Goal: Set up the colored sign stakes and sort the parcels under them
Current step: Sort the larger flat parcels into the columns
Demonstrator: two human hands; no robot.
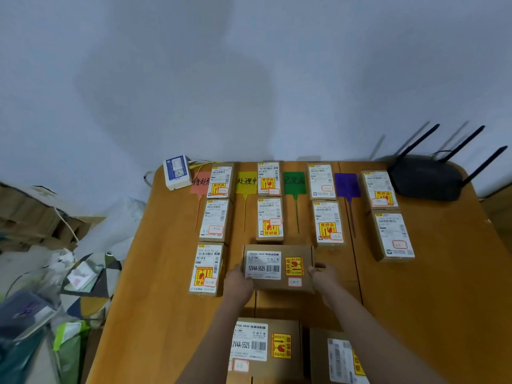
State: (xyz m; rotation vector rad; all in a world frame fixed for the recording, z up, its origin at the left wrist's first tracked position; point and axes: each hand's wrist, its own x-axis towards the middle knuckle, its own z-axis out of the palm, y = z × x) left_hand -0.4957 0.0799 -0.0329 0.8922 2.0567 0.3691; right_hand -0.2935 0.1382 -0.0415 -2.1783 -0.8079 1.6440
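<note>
Four sign stakes lie flat at the table's far side: red [200,182], yellow [246,182], green [294,182] and purple [347,184]. Brown labelled parcels sit in columns beside them: three by the red stake, two each by the others. I hold a wider brown parcel [278,268] below the yellow column. My left hand [237,282] grips its left end, and my right hand [324,276] grips its right end. Two more parcels [263,347] [336,356] lie near the front edge between my forearms.
The wooden table [443,286] stands against a pale wall. A black router [426,177] with antennas sits at the back right, a white box [176,172] at the back left. Bags and cardboard clutter the floor [55,286] to the left.
</note>
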